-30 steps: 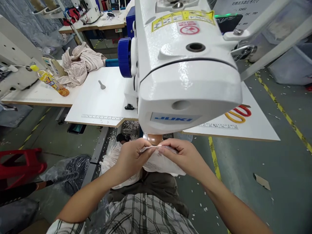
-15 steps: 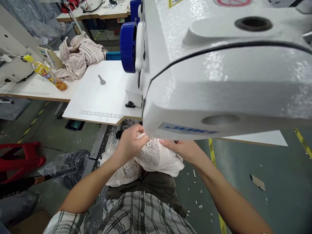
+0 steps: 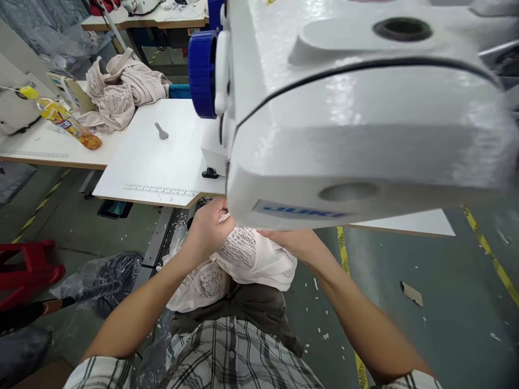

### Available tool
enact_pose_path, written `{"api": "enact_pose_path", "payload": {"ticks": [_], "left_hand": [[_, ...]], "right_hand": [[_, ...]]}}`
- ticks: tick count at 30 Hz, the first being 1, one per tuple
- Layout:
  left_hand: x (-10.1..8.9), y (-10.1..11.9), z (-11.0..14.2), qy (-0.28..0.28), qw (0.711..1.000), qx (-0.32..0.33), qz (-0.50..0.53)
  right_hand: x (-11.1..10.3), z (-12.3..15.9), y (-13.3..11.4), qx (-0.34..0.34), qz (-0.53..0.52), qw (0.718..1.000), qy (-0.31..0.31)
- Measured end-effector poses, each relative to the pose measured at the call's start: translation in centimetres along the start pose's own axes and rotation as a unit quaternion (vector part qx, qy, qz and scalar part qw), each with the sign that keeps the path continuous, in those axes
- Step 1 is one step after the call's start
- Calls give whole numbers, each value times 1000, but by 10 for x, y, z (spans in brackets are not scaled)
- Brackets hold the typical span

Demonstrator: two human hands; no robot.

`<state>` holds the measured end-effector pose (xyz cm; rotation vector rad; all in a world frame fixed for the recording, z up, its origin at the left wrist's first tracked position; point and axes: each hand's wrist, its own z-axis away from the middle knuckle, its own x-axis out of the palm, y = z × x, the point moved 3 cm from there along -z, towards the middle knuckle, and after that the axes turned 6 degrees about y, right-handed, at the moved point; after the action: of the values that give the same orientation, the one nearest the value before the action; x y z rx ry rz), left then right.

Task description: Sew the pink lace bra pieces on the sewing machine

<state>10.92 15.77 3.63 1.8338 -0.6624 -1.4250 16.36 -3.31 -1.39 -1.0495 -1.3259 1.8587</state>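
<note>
A white sewing machine (image 3: 348, 119) fills the upper middle of the head view, with a blue handwheel (image 3: 201, 73) on its left side. Just below its front edge, my left hand (image 3: 208, 229) is closed on the edge of a pale lace garment (image 3: 251, 259). My right hand (image 3: 294, 243) grips the same garment from the right; its fingertips are hidden under the machine head. The fabric hangs down over my lap.
A white table (image 3: 162, 162) carries a printed ruler strip and a small grey tool (image 3: 161, 131). A heap of beige lace garments (image 3: 117, 94) and a bottle (image 3: 60, 116) lie at the left. A red stool (image 3: 28, 265) and plastic bags (image 3: 101, 278) sit on the floor.
The view has moved closer under the machine head. Both hands have lifted the garment up toward the machine's underside, and the lace part now shows between them.
</note>
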Motion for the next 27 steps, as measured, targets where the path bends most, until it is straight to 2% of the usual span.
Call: {"api": "enact_pose_path", "payload": {"ticks": [3, 6, 14, 18, 21, 23, 26, 27], "left_hand": [[-2, 1, 1, 2, 1000, 24, -3], [-5, 1, 1, 9, 1000, 17, -5], [-5, -28, 18, 2, 993, -120, 17], [4, -53, 39, 31, 984, -143, 106], [15, -72, 65, 65, 980, -117, 148], [24, -81, 87, 74, 984, -69, 147], [47, -90, 117, 60, 993, 25, 95], [57, -94, 123, 55, 996, 38, 63]], "right_hand": [[1, 1, -1, 15, -11, 1000, -4], [2, 2, 2, 22, -9, 1000, 1], [5, 7, 19, 34, -63, 997, -13], [5, 9, 30, 33, -67, 997, -16], [4, 11, 36, 26, -85, 996, -6], [3, 14, 37, 24, -92, 995, 0], [4, 19, 35, 25, -99, 995, -13], [5, 21, 34, 25, -103, 994, -20]]}}
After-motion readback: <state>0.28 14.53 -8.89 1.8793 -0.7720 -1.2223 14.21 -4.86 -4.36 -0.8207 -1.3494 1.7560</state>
